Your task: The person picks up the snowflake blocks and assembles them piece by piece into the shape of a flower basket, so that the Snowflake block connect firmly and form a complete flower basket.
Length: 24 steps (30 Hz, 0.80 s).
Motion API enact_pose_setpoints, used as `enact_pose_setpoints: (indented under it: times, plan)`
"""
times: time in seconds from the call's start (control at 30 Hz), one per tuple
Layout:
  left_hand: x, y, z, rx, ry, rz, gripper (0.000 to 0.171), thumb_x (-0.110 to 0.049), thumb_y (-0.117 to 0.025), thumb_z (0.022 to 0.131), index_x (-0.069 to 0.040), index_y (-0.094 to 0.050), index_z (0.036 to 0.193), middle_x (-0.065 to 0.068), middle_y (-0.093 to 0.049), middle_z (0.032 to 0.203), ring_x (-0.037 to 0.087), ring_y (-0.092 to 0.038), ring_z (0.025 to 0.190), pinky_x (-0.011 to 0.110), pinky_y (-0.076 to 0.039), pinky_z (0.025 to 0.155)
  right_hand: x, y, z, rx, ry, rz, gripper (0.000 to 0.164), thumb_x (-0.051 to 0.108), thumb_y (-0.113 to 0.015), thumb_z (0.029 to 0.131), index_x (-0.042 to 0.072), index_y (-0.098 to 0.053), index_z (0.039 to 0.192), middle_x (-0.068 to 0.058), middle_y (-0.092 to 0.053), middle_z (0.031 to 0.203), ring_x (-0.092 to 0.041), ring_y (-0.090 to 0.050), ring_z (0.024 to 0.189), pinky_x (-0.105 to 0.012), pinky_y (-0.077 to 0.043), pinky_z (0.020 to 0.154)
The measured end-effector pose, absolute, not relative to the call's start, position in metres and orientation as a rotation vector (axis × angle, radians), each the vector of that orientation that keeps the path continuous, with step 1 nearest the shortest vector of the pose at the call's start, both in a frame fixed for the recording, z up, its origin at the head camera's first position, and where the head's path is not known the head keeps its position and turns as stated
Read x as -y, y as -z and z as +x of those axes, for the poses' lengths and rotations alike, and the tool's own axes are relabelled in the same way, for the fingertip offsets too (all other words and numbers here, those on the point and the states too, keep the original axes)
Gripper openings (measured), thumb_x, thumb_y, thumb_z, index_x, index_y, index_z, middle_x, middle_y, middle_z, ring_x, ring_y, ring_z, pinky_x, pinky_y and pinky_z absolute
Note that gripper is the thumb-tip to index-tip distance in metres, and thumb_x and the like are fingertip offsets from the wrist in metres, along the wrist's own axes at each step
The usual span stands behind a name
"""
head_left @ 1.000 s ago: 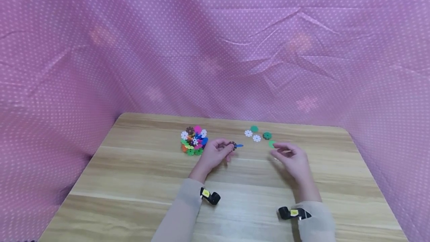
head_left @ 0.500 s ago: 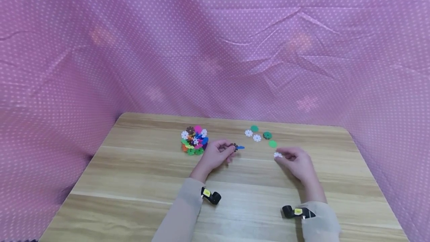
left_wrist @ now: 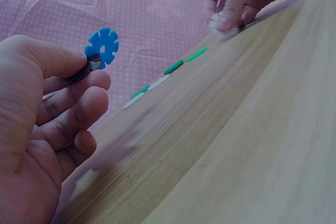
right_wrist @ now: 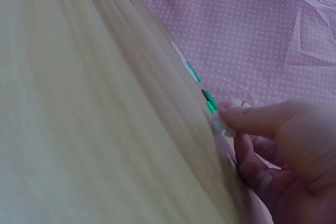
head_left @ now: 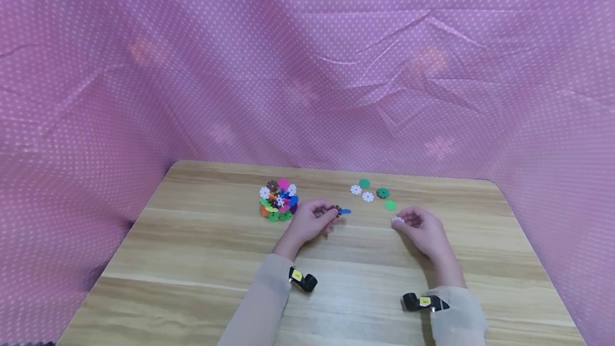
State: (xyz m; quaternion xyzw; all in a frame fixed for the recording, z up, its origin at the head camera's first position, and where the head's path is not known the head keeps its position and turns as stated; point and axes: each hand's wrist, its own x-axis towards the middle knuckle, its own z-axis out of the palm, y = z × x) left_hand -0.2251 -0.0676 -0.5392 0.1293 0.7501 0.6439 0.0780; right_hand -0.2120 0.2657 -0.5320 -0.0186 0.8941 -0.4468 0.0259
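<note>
Between thumb and index finger my left hand (head_left: 309, 223) pinches a dark brown notched plastic disc (left_wrist: 92, 65). A blue notched disc (left_wrist: 108, 43) is slotted into it and sticks out past the fingertips, clear of the table. Over to the right, my right hand (head_left: 425, 233) pinches a white notched disc (right_wrist: 222, 125) low over the wood; in the left wrist view that disc (left_wrist: 216, 23) is partly covered by the thumb. Just beyond the right fingertips lies a light green disc (head_left: 389, 205). The two hands are well apart.
A cluster of many-coloured notched discs (head_left: 280, 202) stands left of my left hand. Two white discs (head_left: 368, 196), a green disc (head_left: 364, 183) and a dark green disc (head_left: 382, 193), with brown showing at its edge, lie farther back. Pink dotted cloth (head_left: 307, 95) surrounds the wooden table (head_left: 192, 260).
My right hand drew slightly back and right from the light green disc, and the white disc came into view in its fingers. The left hand stayed nearly still with the joined discs.
</note>
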Motion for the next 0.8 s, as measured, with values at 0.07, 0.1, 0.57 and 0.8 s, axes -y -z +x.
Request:
enact_pose_setpoints:
  times: [0.07, 0.1, 0.57, 0.8]
  plan:
    - [0.068, 0.540, -0.226, -2.241, -1.930, 0.387, 0.012, -0.017, -0.073, 0.106, -0.006, -0.075, 0.102, 0.012, -0.078, 0.091, 0.019, -0.072, 0.069, 0.031, -0.064, 0.065, -0.263, 0.533, -0.213, -2.708, 1.480, -0.064, 0.034, 0.024, -0.082, 0.101, 0.003, -0.073, 0.126, -0.013, -0.077, 0.114, -0.018, -0.071, 0.102, -0.023, -0.056, 0.090]
    - [0.068, 0.540, -0.226, -2.237, -1.933, 0.386, 0.011, -0.017, -0.073, 0.106, -0.006, -0.075, 0.103, 0.012, -0.078, 0.091, 0.019, -0.072, 0.069, 0.031, -0.064, 0.065, -0.262, 0.533, -0.214, -2.677, 1.529, -0.065, 0.034, 0.023, -0.081, 0.102, 0.003, -0.073, 0.128, -0.014, -0.077, 0.117, -0.016, -0.071, 0.104, -0.021, -0.056, 0.091]
    - [0.066, 0.542, -0.237, -2.264, -1.946, 0.394, 0.012, -0.018, -0.074, 0.106, -0.007, -0.077, 0.104, 0.011, -0.080, 0.091, 0.023, -0.074, 0.069, 0.032, -0.065, 0.066, -0.206, 0.527, -0.224, -2.241, 2.128, 0.012, 0.035, 0.009, -0.080, 0.100, -0.006, -0.071, 0.131, 0.000, -0.080, 0.108, -0.011, -0.075, 0.095, -0.027, -0.063, 0.090]
    - [0.062, 0.539, -0.239, -2.267, -1.953, 0.343, 0.010, -0.019, -0.074, 0.106, -0.009, -0.077, 0.107, 0.009, -0.081, 0.093, 0.023, -0.075, 0.072, 0.029, -0.062, 0.067, -0.182, 0.529, -0.226, -2.128, 2.280, -0.021, 0.028, 0.000, -0.077, 0.099, -0.010, -0.070, 0.125, -0.001, -0.079, 0.105, -0.013, -0.075, 0.095, -0.030, -0.064, 0.091]
